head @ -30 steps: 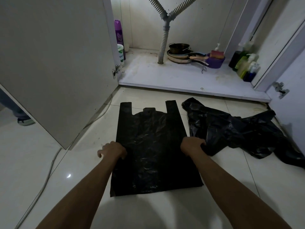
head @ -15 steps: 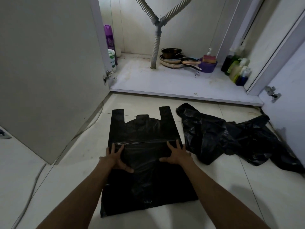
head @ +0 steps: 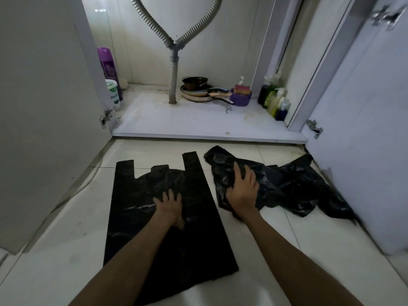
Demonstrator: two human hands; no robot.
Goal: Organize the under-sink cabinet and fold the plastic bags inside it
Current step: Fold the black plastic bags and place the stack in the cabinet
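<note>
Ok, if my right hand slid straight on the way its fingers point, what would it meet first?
Your right hand lies on the crumpled bag; past its far edge, bare tile, then probably the cabinet floor's front lip.

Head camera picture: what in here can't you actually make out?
- White tub, head view: left cabinet door cuts off its label.
- Bottles, cabinet's right, head view: labels too small and dim.
- Crumpled black plastic, head view: folds hide whether it is one bag or several.
- Right hand on it: its own back hides whether fingers grip.
</note>
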